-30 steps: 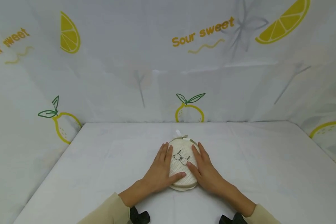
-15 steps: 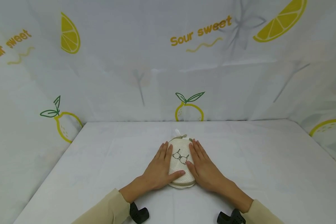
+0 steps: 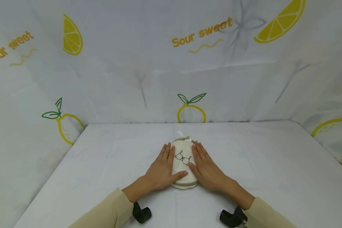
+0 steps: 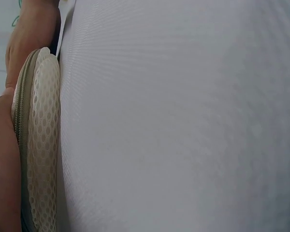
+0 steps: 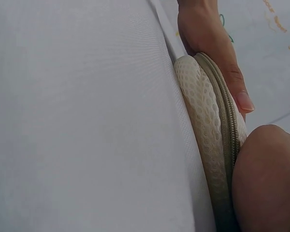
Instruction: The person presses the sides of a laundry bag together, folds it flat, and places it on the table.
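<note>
A cream mesh bra wash bag (image 3: pixel 183 167) with a bra outline printed on top lies on the white table in the head view. My left hand (image 3: pixel 159 171) rests along its left side, fingers straight and thumb across the lower part of the bag. On the opposite side, my right hand (image 3: pixel 209 174) lies with straight fingers over the bag's right edge, thumb on the mesh. An olive zipper (image 5: pixel 227 111) runs round the bag's side in the right wrist view. The left wrist view shows the mesh wall (image 4: pixel 44 116) of the bag close to the tabletop. What is inside is hidden.
A white cloth covers the table (image 3: pixel 259 158). Behind it hangs a white curtain (image 3: pixel 117 63) with lemon prints and lettering. Black wrist devices (image 3: pixel 142 215) sit at both sleeves.
My right hand has drawn its fingers together and shifted slightly left, covering more of the bag's right edge. The left hand stays about where it was. The head view has shifted slightly.
</note>
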`<state>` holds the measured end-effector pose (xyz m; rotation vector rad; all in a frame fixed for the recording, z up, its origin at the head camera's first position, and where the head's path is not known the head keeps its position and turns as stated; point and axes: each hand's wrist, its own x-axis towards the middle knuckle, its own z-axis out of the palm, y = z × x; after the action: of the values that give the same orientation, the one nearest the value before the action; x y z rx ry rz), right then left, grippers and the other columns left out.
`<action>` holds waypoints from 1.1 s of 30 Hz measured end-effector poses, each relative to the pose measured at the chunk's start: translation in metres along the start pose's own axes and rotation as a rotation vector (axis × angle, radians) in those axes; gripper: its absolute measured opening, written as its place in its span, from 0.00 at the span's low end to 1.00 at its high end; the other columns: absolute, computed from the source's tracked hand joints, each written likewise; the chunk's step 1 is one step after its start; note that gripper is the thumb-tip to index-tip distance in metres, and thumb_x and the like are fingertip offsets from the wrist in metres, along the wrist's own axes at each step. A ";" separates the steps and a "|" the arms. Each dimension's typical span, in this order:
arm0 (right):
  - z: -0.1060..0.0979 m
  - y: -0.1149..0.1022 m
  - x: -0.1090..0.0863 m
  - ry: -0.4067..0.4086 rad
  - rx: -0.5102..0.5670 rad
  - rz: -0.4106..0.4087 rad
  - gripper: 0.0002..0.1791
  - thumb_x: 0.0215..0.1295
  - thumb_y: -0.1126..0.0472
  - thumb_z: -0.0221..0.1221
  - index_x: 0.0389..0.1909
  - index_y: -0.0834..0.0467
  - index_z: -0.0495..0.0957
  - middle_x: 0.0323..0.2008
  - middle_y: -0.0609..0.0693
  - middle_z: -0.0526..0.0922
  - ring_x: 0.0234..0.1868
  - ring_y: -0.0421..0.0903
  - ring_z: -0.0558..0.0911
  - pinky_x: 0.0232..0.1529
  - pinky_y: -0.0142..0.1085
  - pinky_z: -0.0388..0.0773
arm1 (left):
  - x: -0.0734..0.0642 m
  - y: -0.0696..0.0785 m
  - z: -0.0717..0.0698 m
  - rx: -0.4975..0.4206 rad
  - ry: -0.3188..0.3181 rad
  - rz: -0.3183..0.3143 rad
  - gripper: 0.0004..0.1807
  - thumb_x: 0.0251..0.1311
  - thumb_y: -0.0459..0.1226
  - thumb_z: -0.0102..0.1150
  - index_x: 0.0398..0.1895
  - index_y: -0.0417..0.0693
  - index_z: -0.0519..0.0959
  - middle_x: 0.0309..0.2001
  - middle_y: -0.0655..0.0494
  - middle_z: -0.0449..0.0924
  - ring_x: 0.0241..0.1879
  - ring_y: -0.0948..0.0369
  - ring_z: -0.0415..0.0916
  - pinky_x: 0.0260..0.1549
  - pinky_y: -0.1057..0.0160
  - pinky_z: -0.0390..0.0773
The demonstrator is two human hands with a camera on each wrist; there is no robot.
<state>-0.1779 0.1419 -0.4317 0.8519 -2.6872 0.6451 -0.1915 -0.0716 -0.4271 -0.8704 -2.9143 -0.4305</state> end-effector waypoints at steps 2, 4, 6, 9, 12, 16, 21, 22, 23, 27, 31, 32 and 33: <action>-0.001 0.000 -0.001 -0.015 -0.003 0.005 0.34 0.75 0.56 0.44 0.69 0.76 0.46 0.72 0.69 0.42 0.72 0.64 0.44 0.67 0.55 0.47 | 0.000 0.001 0.000 -0.012 -0.001 -0.004 0.57 0.60 0.72 0.33 0.74 0.33 0.43 0.74 0.35 0.38 0.73 0.45 0.35 0.67 0.53 0.50; -0.001 0.001 -0.001 -0.031 -0.002 0.011 0.35 0.76 0.56 0.44 0.70 0.76 0.45 0.72 0.68 0.41 0.72 0.63 0.43 0.68 0.55 0.46 | 0.000 0.001 0.000 -0.017 -0.006 -0.008 0.57 0.60 0.72 0.33 0.74 0.33 0.43 0.74 0.35 0.38 0.73 0.45 0.35 0.67 0.52 0.50; -0.002 0.001 0.001 -0.051 -0.006 0.021 0.35 0.76 0.55 0.42 0.70 0.75 0.44 0.73 0.67 0.39 0.73 0.62 0.41 0.68 0.54 0.45 | 0.000 0.001 -0.001 -0.013 -0.005 -0.010 0.57 0.60 0.72 0.32 0.74 0.33 0.43 0.74 0.35 0.38 0.73 0.44 0.35 0.67 0.52 0.51; -0.004 0.001 0.002 -0.054 -0.007 0.026 0.35 0.76 0.55 0.42 0.71 0.74 0.43 0.73 0.66 0.39 0.73 0.61 0.39 0.68 0.54 0.44 | 0.002 0.001 -0.003 -0.009 -0.011 -0.009 0.57 0.60 0.72 0.32 0.74 0.33 0.43 0.74 0.35 0.37 0.73 0.44 0.35 0.67 0.52 0.50; -0.006 0.000 0.003 -0.050 -0.008 0.023 0.35 0.76 0.56 0.43 0.70 0.75 0.44 0.73 0.67 0.40 0.73 0.62 0.40 0.68 0.54 0.44 | 0.003 0.001 -0.005 -0.003 -0.029 -0.011 0.57 0.60 0.72 0.32 0.74 0.33 0.42 0.74 0.36 0.35 0.73 0.44 0.34 0.68 0.53 0.48; -0.006 -0.002 0.003 -0.060 -0.001 0.030 0.35 0.76 0.56 0.44 0.70 0.75 0.45 0.72 0.68 0.41 0.72 0.64 0.42 0.68 0.55 0.45 | 0.003 0.002 -0.005 0.010 -0.068 -0.018 0.57 0.60 0.72 0.32 0.74 0.33 0.41 0.74 0.36 0.34 0.73 0.45 0.34 0.68 0.55 0.46; -0.006 -0.003 0.002 -0.065 0.005 0.040 0.34 0.76 0.56 0.44 0.70 0.75 0.44 0.73 0.67 0.41 0.72 0.64 0.42 0.68 0.54 0.45 | 0.002 0.002 -0.008 0.021 -0.082 -0.006 0.56 0.61 0.71 0.32 0.74 0.32 0.42 0.73 0.34 0.36 0.73 0.44 0.35 0.68 0.54 0.46; -0.006 -0.003 0.002 -0.061 0.006 0.040 0.35 0.76 0.56 0.44 0.70 0.75 0.44 0.73 0.67 0.41 0.72 0.64 0.43 0.68 0.54 0.45 | 0.002 0.002 -0.009 0.022 -0.083 -0.001 0.56 0.61 0.71 0.32 0.73 0.32 0.43 0.73 0.33 0.36 0.72 0.43 0.35 0.68 0.54 0.46; -0.006 -0.003 0.002 -0.057 0.004 0.039 0.34 0.76 0.56 0.44 0.70 0.75 0.45 0.73 0.67 0.41 0.72 0.64 0.43 0.68 0.54 0.45 | 0.003 0.002 -0.010 0.020 -0.084 0.004 0.56 0.61 0.70 0.33 0.73 0.31 0.43 0.73 0.33 0.37 0.72 0.43 0.36 0.68 0.53 0.47; -0.003 -0.003 0.000 -0.042 0.018 0.032 0.34 0.76 0.56 0.44 0.71 0.74 0.46 0.72 0.68 0.43 0.72 0.64 0.44 0.68 0.55 0.46 | 0.001 0.003 -0.012 0.000 -0.090 0.011 0.55 0.62 0.69 0.35 0.73 0.31 0.44 0.73 0.32 0.38 0.72 0.42 0.37 0.68 0.52 0.48; -0.002 -0.002 0.000 -0.023 0.055 0.043 0.34 0.75 0.55 0.46 0.71 0.72 0.47 0.72 0.68 0.45 0.72 0.64 0.44 0.67 0.56 0.47 | 0.002 0.001 -0.009 -0.054 -0.057 0.002 0.56 0.61 0.69 0.38 0.73 0.32 0.44 0.73 0.32 0.39 0.72 0.41 0.38 0.67 0.49 0.51; -0.002 -0.002 0.000 -0.020 0.067 0.052 0.34 0.75 0.55 0.46 0.71 0.71 0.48 0.72 0.67 0.45 0.72 0.64 0.44 0.67 0.57 0.47 | 0.002 0.001 -0.007 -0.077 -0.044 -0.004 0.56 0.61 0.69 0.39 0.74 0.33 0.44 0.73 0.33 0.39 0.72 0.41 0.39 0.66 0.48 0.52; -0.003 -0.002 0.000 -0.018 0.078 0.061 0.34 0.75 0.54 0.46 0.71 0.71 0.49 0.73 0.66 0.45 0.72 0.64 0.44 0.67 0.57 0.48 | 0.001 0.000 -0.007 -0.106 -0.028 -0.011 0.55 0.60 0.69 0.40 0.74 0.33 0.45 0.73 0.33 0.40 0.72 0.41 0.40 0.66 0.47 0.53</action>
<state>-0.1767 0.1413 -0.4285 0.8016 -2.7293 0.7633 -0.1926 -0.0728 -0.4207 -0.8800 -2.9467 -0.5839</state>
